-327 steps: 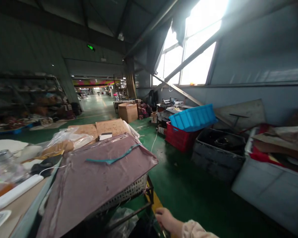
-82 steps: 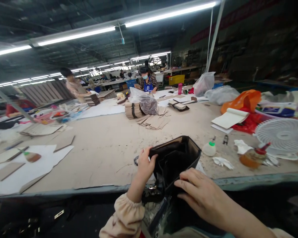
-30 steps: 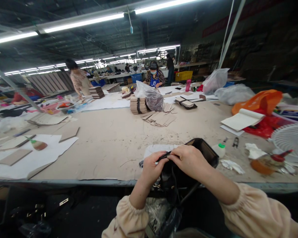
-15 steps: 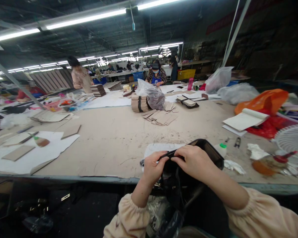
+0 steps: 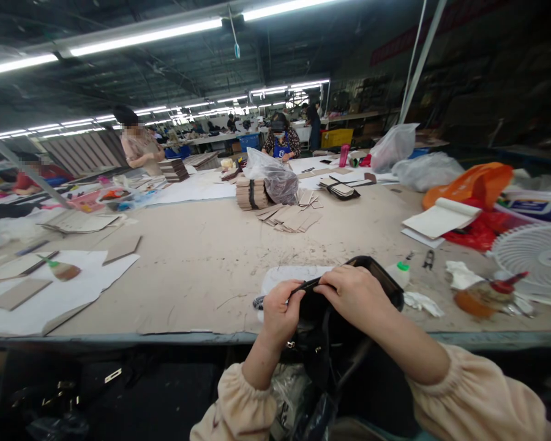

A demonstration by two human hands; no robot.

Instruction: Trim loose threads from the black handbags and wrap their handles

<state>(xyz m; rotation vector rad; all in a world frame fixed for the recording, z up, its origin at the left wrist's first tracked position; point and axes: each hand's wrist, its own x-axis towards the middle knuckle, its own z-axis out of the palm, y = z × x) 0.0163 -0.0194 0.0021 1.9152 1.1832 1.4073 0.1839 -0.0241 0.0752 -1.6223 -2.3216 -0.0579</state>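
We see black bag point(image 5: 382, 283) at near edge of table point(image 5: 202, 269) — left hand point(image 5: 279, 313) pinches its rim, fingers closed; right hand point(image 5: 356, 295) curls over top, clamped on same rim. Bottle point(image 5: 398, 274) just beside bag.

Tabletop point(image 5: 202, 257): cardboard stack point(image 5: 251, 193) mid-far, notepad point(image 5: 441, 217) beside orange bag point(image 5: 475, 180), white fan point(image 5: 528, 257) far right, brush point(image 5: 62, 269) on white paper point(image 5: 87, 288) left.

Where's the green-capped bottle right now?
Head view, right of centre: the green-capped bottle stands on the table just right of the black bag, beside crumpled tissue.
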